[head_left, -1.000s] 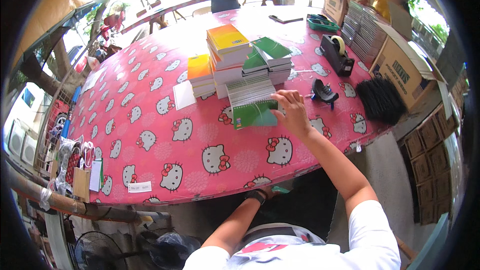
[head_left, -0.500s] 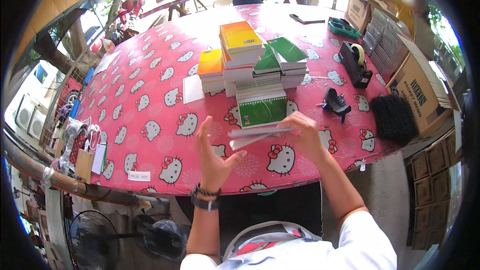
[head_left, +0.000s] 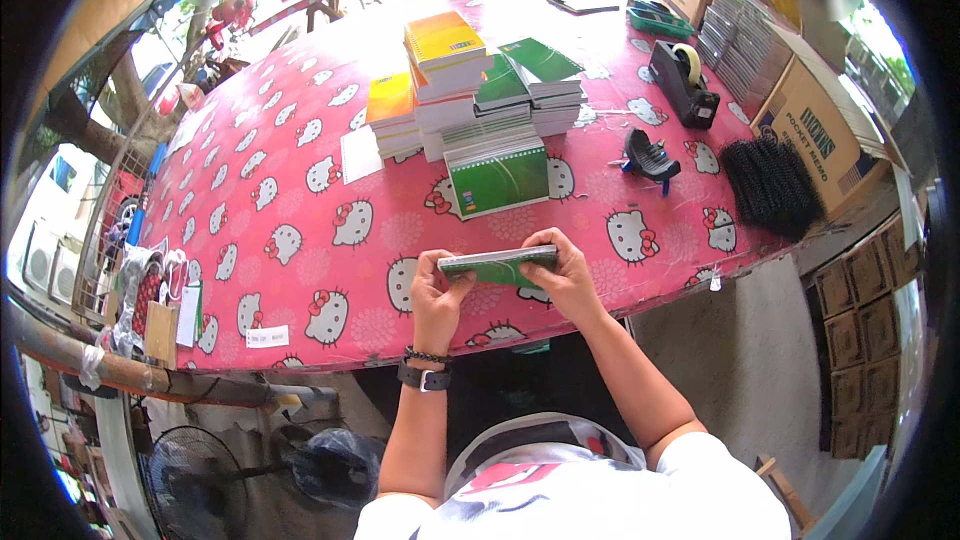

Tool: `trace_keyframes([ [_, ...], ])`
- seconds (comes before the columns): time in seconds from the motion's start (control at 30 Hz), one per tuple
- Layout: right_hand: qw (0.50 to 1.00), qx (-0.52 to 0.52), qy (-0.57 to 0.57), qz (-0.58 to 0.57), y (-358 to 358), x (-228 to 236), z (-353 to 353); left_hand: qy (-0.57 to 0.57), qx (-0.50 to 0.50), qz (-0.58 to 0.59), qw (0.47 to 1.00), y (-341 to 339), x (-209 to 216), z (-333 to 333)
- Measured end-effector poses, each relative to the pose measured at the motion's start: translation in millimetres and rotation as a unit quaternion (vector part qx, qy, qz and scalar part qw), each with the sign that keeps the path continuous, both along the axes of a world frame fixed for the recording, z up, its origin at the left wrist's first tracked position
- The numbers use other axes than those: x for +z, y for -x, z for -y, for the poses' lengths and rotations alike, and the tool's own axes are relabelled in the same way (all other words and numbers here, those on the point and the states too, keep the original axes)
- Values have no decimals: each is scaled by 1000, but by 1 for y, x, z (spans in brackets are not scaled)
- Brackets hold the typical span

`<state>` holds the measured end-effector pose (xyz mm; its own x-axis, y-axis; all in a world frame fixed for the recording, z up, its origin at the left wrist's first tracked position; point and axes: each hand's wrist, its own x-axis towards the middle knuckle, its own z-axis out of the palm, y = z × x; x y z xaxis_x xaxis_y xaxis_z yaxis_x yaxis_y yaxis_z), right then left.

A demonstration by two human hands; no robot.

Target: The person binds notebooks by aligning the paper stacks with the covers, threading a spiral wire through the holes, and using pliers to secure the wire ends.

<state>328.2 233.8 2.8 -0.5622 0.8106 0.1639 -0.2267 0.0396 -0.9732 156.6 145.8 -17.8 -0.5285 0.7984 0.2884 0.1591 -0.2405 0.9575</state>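
Both hands grip a small green-covered notepad (head_left: pixel 495 266) above the near side of the table. My left hand (head_left: pixel 437 292) closes on its left end, and my right hand (head_left: pixel 562 278) on its right end, thumbs on the green cover. The pad is tilted so its white edge faces up. Just beyond it, a row of green notepads (head_left: pixel 498 182) leans together with the front cover toward me. Behind these stand stacks of green notepads (head_left: pixel 540 58) and a taller stack of yellow-orange notepads (head_left: pixel 445 40). A shorter orange stack (head_left: pixel 390 100) sits to the left, beside a loose white sheet (head_left: pixel 361 157).
On the right are a black tape dispenser (head_left: pixel 685 84), a dark blue-and-black device (head_left: pixel 649 159), a pile of black binding coils (head_left: pixel 771 183) and a cardboard box (head_left: pixel 832 130). A green tray (head_left: pixel 660 18) lies farther back. A paper slip (head_left: pixel 267 336) rests near the front edge of the pink tablecloth (head_left: pixel 290 285).
My left hand, open before, has closed on the notepad's left end. The pad, held earlier by my right hand alone with pages loose, is now squared with its green cover showing.
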Motion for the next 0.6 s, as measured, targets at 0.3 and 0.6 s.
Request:
trace_keyframes([
  [0.3,998,57,8,-12,0,-4,1,42,-12,28,999,-12,9,19],
  [0.6,978,62,-171,105,-10,-3,-13,-30,12,-490,871,-49,58,-6],
])
